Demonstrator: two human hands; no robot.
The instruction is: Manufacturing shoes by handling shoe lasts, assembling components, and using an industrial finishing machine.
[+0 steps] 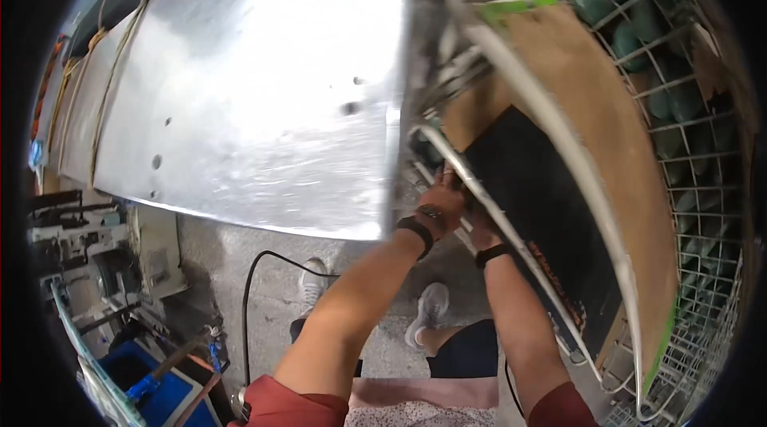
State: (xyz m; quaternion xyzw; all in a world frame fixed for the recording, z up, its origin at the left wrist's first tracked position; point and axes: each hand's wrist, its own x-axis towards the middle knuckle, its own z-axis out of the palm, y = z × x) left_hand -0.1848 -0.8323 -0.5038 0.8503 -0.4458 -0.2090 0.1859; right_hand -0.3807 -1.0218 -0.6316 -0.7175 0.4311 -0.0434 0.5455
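Observation:
Both my arms reach forward to the white metal frame (495,207) at the right of the shiny metal table. My left hand (444,202), with dark bands at the wrist, is at the frame's near rail, its fingertips dark and partly hidden. Close beside it, my right hand (481,229) is partly covered by the same rail. What either hand holds, if anything, does not show. Within the frame stand a black panel (551,203) and a brown cardboard sheet (631,163) behind it.
The bare metal table (264,107) fills the upper left, its corner near my left forearm. A wire cage (687,147) with green rounded items stands far right. A black cable (246,307) crosses the concrete floor. A blue bin (152,379) is at lower left.

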